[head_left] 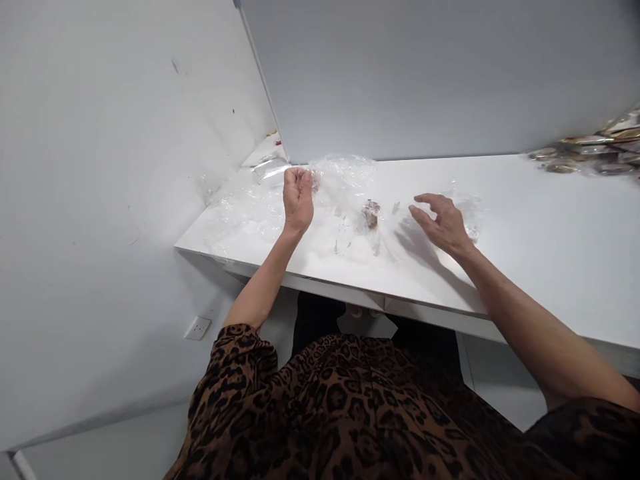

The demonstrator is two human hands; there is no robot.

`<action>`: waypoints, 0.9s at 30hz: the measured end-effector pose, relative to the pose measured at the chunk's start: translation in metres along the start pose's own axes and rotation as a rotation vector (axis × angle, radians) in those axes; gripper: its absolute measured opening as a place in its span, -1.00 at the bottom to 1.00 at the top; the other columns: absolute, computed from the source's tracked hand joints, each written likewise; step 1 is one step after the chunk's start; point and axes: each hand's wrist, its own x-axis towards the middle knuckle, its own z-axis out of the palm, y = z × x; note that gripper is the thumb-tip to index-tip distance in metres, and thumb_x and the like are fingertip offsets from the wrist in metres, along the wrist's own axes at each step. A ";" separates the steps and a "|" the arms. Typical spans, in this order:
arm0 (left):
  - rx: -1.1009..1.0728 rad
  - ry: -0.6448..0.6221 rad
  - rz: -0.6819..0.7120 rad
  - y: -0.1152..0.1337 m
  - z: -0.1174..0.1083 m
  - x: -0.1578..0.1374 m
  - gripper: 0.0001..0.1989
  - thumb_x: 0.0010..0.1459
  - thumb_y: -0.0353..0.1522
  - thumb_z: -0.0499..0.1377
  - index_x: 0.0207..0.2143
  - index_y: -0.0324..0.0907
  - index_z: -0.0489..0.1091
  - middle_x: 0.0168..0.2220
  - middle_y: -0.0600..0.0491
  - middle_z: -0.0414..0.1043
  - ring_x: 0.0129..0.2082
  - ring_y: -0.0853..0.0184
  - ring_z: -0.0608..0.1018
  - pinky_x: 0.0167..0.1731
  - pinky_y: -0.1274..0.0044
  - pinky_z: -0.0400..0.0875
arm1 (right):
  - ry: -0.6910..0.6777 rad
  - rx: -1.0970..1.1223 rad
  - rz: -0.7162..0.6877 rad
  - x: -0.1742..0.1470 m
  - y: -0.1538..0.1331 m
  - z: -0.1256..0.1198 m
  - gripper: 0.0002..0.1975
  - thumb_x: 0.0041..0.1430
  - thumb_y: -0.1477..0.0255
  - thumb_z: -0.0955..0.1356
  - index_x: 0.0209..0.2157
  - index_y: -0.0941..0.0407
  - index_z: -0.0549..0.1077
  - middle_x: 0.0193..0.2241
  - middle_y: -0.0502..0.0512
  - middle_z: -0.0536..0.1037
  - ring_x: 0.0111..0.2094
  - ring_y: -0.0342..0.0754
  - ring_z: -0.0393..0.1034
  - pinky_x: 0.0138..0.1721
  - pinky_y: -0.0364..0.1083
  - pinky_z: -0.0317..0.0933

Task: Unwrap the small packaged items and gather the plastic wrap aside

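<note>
My left hand [299,200] is closed in a fist above the left part of the white table. Crumpled clear plastic film [345,175] with a reddish spot shows just beside its thumb; what the fingers grip is hidden. My right hand [440,223] hovers over the table with thumb and fingers apart, holding nothing. Between the two hands lies a small reddish-brown piece [371,213] in clear plastic, too small to name. More clear wrapping [467,217] sits behind and beside my right hand.
The white table [530,267] runs along a grey panel [425,80], with a white wall at left. Loose clear film [240,213] covers its left end. A pile of plastic-wrapped items [595,150] lies at the far right. A wall socket [198,328] is below the left edge.
</note>
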 end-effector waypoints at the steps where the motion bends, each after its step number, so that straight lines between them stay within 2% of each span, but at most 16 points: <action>1: -0.028 -0.005 0.009 0.004 0.003 0.002 -0.58 0.32 0.07 0.11 -0.20 -0.09 0.28 -0.23 0.06 0.29 -0.14 0.38 0.51 -0.13 0.53 0.44 | 0.006 0.040 -0.007 -0.001 -0.011 0.001 -0.44 0.28 -0.08 0.29 0.06 0.02 0.51 0.11 0.30 0.52 0.18 0.33 0.36 0.08 0.33 0.37; 7: -0.206 -0.045 0.109 0.036 0.025 0.025 -0.62 0.34 0.04 0.08 -0.10 -0.07 0.29 -0.15 0.04 0.32 0.03 0.33 0.52 -0.05 0.47 0.51 | -0.055 0.253 -0.037 0.000 -0.069 0.008 -0.35 0.22 -0.17 0.35 0.14 -0.03 0.47 0.17 0.25 0.48 0.16 0.28 0.37 0.06 0.26 0.39; 10: -0.253 -0.086 0.148 0.058 0.039 0.029 -0.65 0.39 0.00 0.02 -0.09 -0.07 0.27 -0.10 0.04 0.34 0.09 0.31 0.54 -0.03 0.44 0.54 | -0.107 0.380 -0.066 0.003 -0.088 0.013 -0.25 0.15 -0.18 0.41 0.25 -0.09 0.36 0.21 0.20 0.44 0.17 0.23 0.35 0.07 0.20 0.39; 13: -0.291 -0.142 0.173 0.078 0.054 0.020 -0.67 0.44 -0.02 -0.07 -0.07 -0.06 0.22 -0.05 0.07 0.38 0.15 0.29 0.55 -0.02 0.43 0.56 | -0.159 0.506 -0.031 0.009 -0.106 0.019 -0.03 0.00 -0.17 0.51 0.36 -0.17 0.19 0.29 0.15 0.35 0.18 0.21 0.33 -0.06 0.11 0.44; 15: -0.312 -0.178 0.175 0.088 0.065 0.011 -0.66 0.46 -0.03 -0.13 -0.05 -0.06 0.19 0.01 0.08 0.39 0.18 0.28 0.54 -0.03 0.42 0.56 | -0.171 0.566 0.006 0.013 -0.118 0.023 0.00 -0.07 -0.14 0.56 0.35 -0.20 0.20 0.30 0.13 0.33 0.16 0.20 0.35 -0.18 0.02 0.46; 18: -0.261 -0.229 0.120 0.098 0.074 0.001 -0.56 0.46 0.00 -0.26 -0.01 -0.06 0.20 0.10 0.08 0.39 0.22 0.25 0.50 -0.06 0.44 0.57 | -0.163 0.659 -0.014 0.021 -0.130 0.029 -0.20 -0.03 -0.10 0.57 0.20 -0.16 0.36 0.14 0.10 0.46 0.02 0.11 0.43 -0.31 -0.08 0.44; 21: -0.197 -0.164 0.047 0.099 0.073 -0.001 -0.51 0.45 0.01 -0.29 0.00 -0.08 0.24 0.01 0.09 0.42 0.14 0.33 0.53 -0.06 0.50 0.56 | -0.104 0.713 -0.060 0.033 -0.134 0.031 -0.50 0.12 -0.12 0.49 -0.12 -0.04 0.50 -0.22 0.06 0.53 -0.21 -0.01 0.46 -0.40 -0.11 0.40; 24: -0.203 -0.044 0.048 0.091 0.059 0.002 -0.68 0.46 -0.05 -0.09 -0.07 -0.06 0.24 -0.18 0.09 0.42 -0.04 0.38 0.57 -0.08 0.53 0.55 | 0.014 0.712 -0.065 0.050 -0.135 0.025 -0.51 0.19 -0.15 0.43 -0.35 0.01 0.44 -0.44 0.04 0.44 -0.36 -0.05 0.40 -0.44 -0.09 0.36; 27: -0.137 -0.119 0.122 0.077 0.040 0.001 -0.72 0.48 -0.10 -0.07 0.02 -0.03 0.25 -0.09 0.07 0.40 0.05 0.33 0.56 0.00 0.44 0.52 | 0.129 0.721 -0.096 0.065 -0.139 0.018 -0.48 0.18 -0.17 0.42 -0.39 0.00 0.38 -0.43 0.05 0.46 -0.35 -0.02 0.41 -0.45 -0.05 0.34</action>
